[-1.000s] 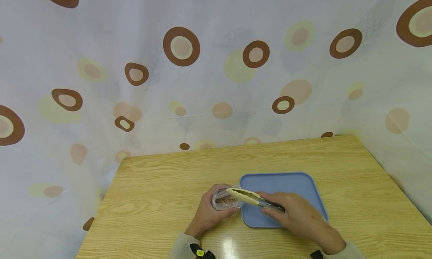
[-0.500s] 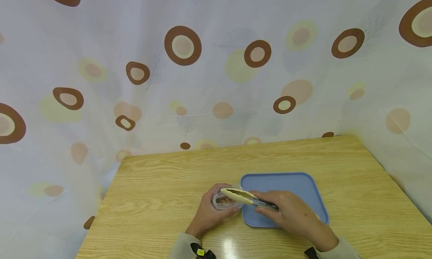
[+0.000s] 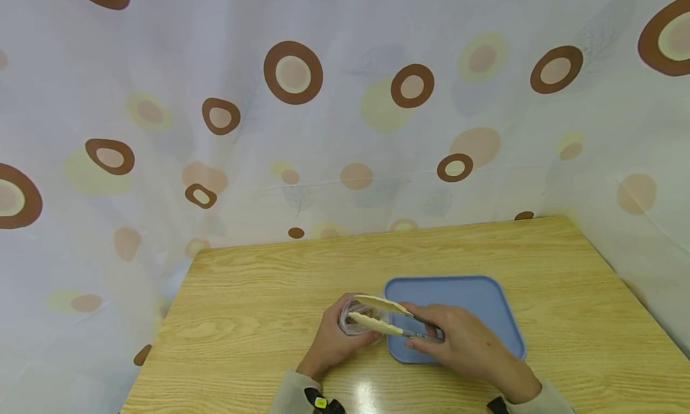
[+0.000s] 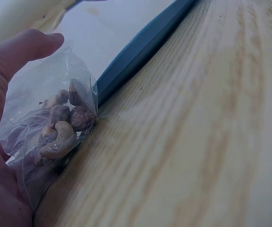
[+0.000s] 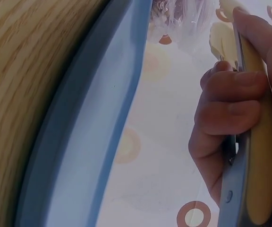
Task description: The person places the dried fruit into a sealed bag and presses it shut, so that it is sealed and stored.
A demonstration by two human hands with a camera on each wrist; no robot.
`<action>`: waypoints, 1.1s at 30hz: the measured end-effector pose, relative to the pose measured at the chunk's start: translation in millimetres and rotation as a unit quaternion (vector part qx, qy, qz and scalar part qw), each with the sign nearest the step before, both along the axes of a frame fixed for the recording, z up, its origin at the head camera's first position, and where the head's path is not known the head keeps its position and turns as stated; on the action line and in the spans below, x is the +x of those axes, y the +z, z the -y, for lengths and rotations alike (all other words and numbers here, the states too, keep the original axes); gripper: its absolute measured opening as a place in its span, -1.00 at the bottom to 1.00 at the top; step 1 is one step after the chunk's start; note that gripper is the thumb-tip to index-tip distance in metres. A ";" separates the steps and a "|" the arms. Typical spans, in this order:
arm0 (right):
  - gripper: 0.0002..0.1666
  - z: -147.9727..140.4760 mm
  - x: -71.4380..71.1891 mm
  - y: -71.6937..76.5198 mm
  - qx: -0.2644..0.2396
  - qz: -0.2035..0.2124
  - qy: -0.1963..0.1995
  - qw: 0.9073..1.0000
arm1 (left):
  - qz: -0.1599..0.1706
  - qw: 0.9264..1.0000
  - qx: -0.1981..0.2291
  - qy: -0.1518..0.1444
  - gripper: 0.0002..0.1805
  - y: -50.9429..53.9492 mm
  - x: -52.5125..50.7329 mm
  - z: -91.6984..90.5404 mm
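My left hand (image 3: pixel 334 336) curls round a clear plastic bag (image 3: pixel 345 326) that stands on the table with its mouth up. Through the film in the left wrist view, several nuts (image 4: pixel 65 139) show, a pale curved cashew (image 4: pixel 60 141) among darker ones. My right hand (image 3: pixel 463 336) grips a pair of tongs (image 3: pixel 420 336) with metal arms and cream scalloped tips. Those tips stand spread apart over the bag's mouth, with nothing seen between them. In the right wrist view, fingers wrap the tongs' handle (image 5: pixel 259 156).
A blue tray (image 3: pixel 474 291) lies just right of the bag, partly under my right hand. Both sit on a wood-grain table (image 3: pixel 259 306). A white curtain (image 3: pixel 334 132) with brown and yellow rings hangs behind the table and at its sides.
The tongs first shifted left over the bag with their tips together, then their tips spread apart. My left hand and the bag have stayed in place.
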State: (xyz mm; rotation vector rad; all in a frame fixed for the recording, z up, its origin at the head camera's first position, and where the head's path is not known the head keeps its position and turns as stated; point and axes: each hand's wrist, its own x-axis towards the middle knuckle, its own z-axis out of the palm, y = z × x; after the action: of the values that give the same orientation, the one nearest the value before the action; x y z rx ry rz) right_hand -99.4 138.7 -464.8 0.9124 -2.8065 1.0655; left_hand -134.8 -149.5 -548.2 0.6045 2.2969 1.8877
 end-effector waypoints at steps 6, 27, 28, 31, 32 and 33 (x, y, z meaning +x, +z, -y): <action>-0.26 -5.0 1.3 -6.6 -0.008 -0.021 -0.013 1.000 | -0.003 1.000 -0.008 0.006 -0.38 -1.4 -0.9 -0.3; -0.15 -39.2 5.8 -22.0 -0.070 -0.026 -0.080 0.994 | 0.001 1.000 -0.009 0.014 -0.35 -5.3 -2.1 -0.6; -0.14 -41.1 6.1 -22.1 -0.069 -0.023 -0.084 0.994 | 0.003 1.000 -0.009 0.015 -0.35 -4.7 -2.0 -0.6; -0.12 -46.7 7.3 -21.6 -0.049 -0.017 -0.106 0.993 | 0.007 1.000 -0.010 0.016 -0.34 -2.9 -2.0 -0.8; -0.10 -48.7 7.6 -21.4 -0.038 -0.018 -0.114 0.993 | 0.007 1.000 -0.011 0.017 -0.33 -2.7 -2.3 -0.8; -0.09 -50.9 7.9 -21.3 -0.027 -0.021 -0.122 0.992 | 0.007 1.000 -0.011 0.016 -0.33 -2.6 -2.5 -0.7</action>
State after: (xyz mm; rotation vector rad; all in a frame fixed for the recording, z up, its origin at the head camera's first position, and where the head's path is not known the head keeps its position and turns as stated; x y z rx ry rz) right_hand -91.5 189.6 -486.1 0.5611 -2.7483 1.0681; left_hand -137.3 -148.8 -550.8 0.5521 2.3295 1.8717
